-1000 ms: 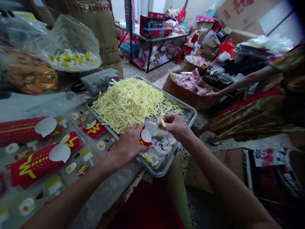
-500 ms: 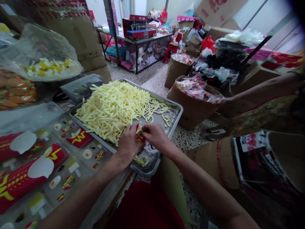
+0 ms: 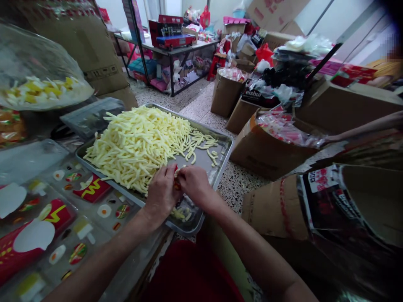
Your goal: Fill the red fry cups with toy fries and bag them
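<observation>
Over the near end of a metal tray (image 3: 225, 157), my left hand (image 3: 161, 193) is closed around a small red fry carton (image 3: 176, 184), mostly hidden by the fingers. My right hand (image 3: 194, 184) has its fingers pinched together at the carton's opening; what they hold there is hidden. Behind both hands rises a large heap of pale yellow imitation French fries (image 3: 138, 144). A few loose fries (image 3: 201, 142) lie on the tray's right side. Some broken bits (image 3: 182, 214) sit in the near corner beneath my hands.
Left of the tray, flat red fry cartons (image 3: 28, 247) and small food-shaped pieces lie on clear plastic. A bag of yellow-and-white pieces (image 3: 44, 90) stands behind. Cardboard boxes (image 3: 267, 155) line the floor at right, where another person's arm (image 3: 362, 128) reaches in.
The box of wrapped goods and the other person's arm have shifted right. My view has turned slightly. My hands stay together at the carton, with less of it showing between the fingers.
</observation>
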The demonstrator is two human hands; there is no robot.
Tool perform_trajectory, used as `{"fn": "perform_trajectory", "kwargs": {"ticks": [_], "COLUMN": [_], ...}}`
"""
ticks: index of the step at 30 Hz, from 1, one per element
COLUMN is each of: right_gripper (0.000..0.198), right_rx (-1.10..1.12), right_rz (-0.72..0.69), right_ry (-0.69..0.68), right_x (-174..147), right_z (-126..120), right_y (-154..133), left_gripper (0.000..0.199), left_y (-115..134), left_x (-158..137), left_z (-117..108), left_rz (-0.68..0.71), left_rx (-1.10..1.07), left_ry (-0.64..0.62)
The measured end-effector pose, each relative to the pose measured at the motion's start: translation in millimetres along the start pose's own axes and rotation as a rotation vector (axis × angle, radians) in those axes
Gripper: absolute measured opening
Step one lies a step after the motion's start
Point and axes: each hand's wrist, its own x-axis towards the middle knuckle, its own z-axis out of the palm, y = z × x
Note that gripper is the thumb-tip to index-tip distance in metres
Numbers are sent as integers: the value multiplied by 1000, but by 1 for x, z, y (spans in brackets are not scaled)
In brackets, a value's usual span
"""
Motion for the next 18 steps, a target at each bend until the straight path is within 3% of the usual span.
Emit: {"fn": "perform_trajectory", "kwargs": {"ticks": [2,5,10,14,16,18], "right_gripper": [22,20,19,15,21,24], "right_rx": [3,184,339,524,378,56], "right_rz": [-102,-201,-77,-18,45,144], "right_ry": [-95,-178,-21,3,126,244], "right_x": [1,5,13,11,13,20], "right_z": [-6,-13,-13,-30,-49,-66], "right_y": [-3,-2,2,21,42,64], "left_gripper": [46,44,33,51,59,62], "left_y": [-2,-4,-3,-8,-10,-9], "left_x": [5,14,29,31,29,27], "left_z": [2,6,6,0,-3,-5], "left_rz": [-14,-10,-11,-43,-65,-43], "left_rx": [-76,-233,-422,-537,-531,-505], "left_ry": [-35,-36,-49,-115,-107,-98]}}
